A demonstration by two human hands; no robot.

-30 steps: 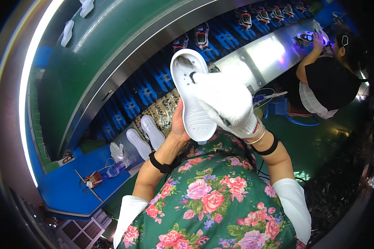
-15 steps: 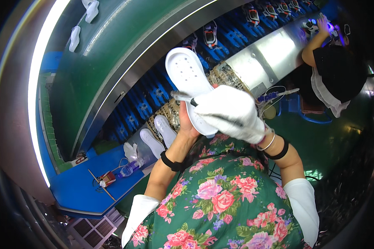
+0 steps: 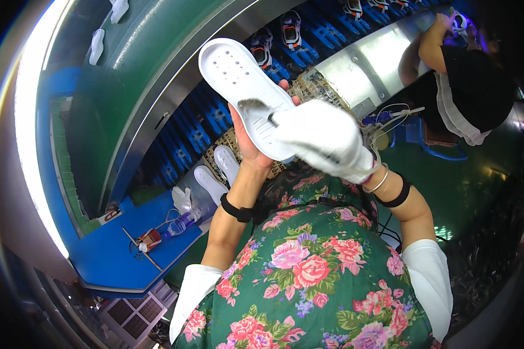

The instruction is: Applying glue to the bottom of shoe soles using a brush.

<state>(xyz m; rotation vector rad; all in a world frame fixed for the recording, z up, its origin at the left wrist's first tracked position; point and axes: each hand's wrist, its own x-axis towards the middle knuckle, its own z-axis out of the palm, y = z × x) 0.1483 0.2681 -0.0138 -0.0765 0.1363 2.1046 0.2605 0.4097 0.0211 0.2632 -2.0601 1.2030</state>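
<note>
A white shoe sole (image 3: 230, 72), with a cluster of small holes at its far end, rests tilted in my bare left hand (image 3: 250, 145). The fingers wrap round it from beneath, and their tips show past its right edge. In a white glove, my right hand (image 3: 320, 138) grips a brush. Dark, blurred bristles (image 3: 252, 107) lie over the middle of the sole; most of the handle is hidden by the glove. Left of my left forearm, two more white soles (image 3: 210, 182) lie side by side on the bench.
Shoes (image 3: 291, 29) sit on a blue slatted conveyor ahead, beside a metal ledge (image 3: 358, 70). A blue table (image 3: 108, 262) at left bears a purple-tinted bottle (image 3: 179, 225), a crumpled white glove (image 3: 181, 199) and a stick. At the far right, a co-worker's arm (image 3: 434, 49) reaches over the line.
The sole and both hands have shifted up and left in the view. The bristles now lie over the sole's middle instead of near its left edge. Both grips stay the same.
</note>
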